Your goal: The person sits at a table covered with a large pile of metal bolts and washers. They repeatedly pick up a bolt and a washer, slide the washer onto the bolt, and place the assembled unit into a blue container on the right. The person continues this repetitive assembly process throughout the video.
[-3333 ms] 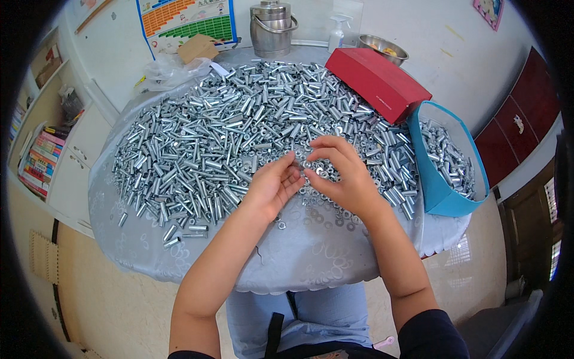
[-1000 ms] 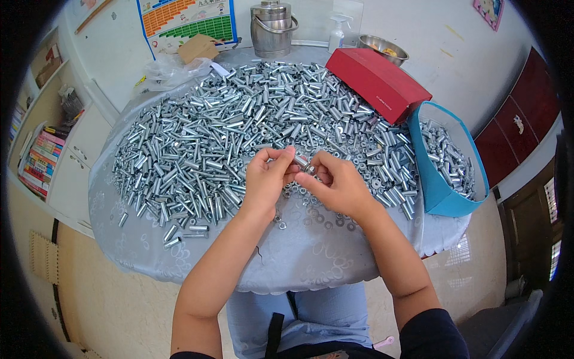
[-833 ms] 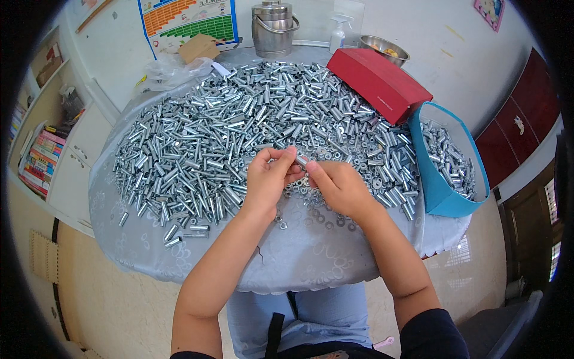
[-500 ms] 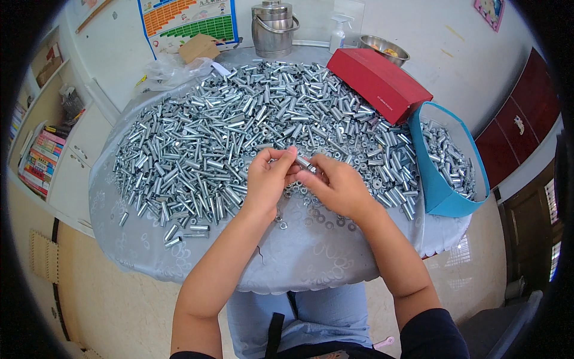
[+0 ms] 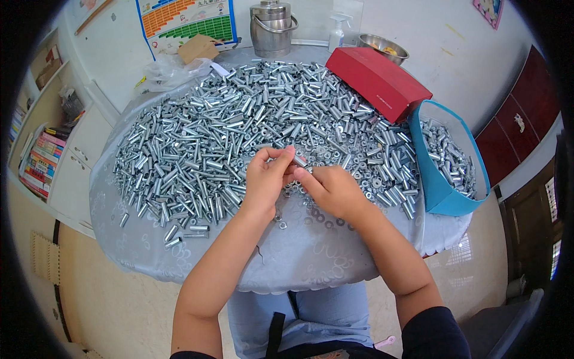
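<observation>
Above the near middle of the pile, my left hand is closed with thumb and fingers round a shiny metal expansion bolt. Its sleeve pokes out between my two hands. My right hand pinches the near end of the same bolt, and its fingers hide that end. Beneath and beyond the hands spreads a wide heap of metal sleeves and bolts. Loose washers and nuts lie to the right of my hands. One nut rests on the cloth close to my left wrist.
A teal fabric bin of metal pieces stands at the right, beside a red box. At the back are a steel pot, a spray bottle, a metal bowl and a plastic bag. A grey cloth covers the table.
My right hand has shifted slightly left and its fingers have curled in closer round the bolt's end, covering more of it. My left hand stays nearly in place.
</observation>
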The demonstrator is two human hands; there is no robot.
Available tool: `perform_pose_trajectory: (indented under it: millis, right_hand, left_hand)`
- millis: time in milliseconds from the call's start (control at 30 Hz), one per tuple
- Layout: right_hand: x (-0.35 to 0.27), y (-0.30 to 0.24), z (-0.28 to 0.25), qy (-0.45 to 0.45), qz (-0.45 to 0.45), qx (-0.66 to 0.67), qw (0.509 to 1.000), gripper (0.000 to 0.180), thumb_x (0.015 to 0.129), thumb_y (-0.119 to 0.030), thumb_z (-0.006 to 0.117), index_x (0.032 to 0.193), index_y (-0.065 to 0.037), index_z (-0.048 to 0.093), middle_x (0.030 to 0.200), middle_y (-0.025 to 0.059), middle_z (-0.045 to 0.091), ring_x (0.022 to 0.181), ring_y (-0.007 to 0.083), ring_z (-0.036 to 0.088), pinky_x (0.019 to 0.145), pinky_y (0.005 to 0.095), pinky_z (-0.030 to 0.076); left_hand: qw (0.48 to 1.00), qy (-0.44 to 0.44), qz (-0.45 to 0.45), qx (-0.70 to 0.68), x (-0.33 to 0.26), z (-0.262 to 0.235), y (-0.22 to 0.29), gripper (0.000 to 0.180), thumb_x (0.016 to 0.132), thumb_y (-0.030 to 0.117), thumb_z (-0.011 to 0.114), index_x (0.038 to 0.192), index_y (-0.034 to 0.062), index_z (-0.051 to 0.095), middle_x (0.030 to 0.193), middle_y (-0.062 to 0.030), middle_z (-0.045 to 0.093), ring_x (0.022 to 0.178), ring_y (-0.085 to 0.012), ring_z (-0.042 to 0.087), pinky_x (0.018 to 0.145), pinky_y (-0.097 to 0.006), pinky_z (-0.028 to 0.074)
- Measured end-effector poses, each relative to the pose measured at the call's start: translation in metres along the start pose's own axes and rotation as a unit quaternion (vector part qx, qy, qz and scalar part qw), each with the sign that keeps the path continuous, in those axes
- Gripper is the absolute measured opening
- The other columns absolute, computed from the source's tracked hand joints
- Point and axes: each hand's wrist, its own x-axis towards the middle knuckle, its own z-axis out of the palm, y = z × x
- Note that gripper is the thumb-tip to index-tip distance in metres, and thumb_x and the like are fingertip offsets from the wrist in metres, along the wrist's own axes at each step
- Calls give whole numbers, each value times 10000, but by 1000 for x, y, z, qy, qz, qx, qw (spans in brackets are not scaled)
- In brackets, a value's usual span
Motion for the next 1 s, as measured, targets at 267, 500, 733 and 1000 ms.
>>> perform_pose_trajectory:
  millis: [267,500,733,1000]
  right_hand:
    - [0,0,-7,3,-15,-1,1000,401,830,-410,542,786,-14,591,658,126,565,595,301,566,514,375,433]
    - [0,0,-6,7,-27,-61,998,331,825,-354,569,805,-25,597,666,114,568,576,287,562,508,373,437]
    - [0,-4,-6,54,-60,-13,997,313,799,-342,603,794,-30,599,625,127,560,573,291,559,500,373,436]
    - [-2,-6,-14,15,-32,-37,999,358,816,-399,562,820,-45,617,628,111,562,549,285,558,493,364,429]
  left_hand:
    - [1000,-7,0,14,1,0,-1,187,833,199,620,826,43,518,752,-50,593,662,-99,569,610,-212,502]
    - [1000,-4,-8,0,0,0,2,189,835,200,619,810,41,519,767,-58,592,674,-99,571,600,-219,501]
    - [1000,-9,12,3,-1,-1,1,188,834,196,623,815,41,517,740,-60,592,642,-105,574,597,-225,489]
    - [999,-10,30,28,-4,2,4,181,836,181,618,813,34,514,759,-79,612,659,-108,584,594,-223,488]
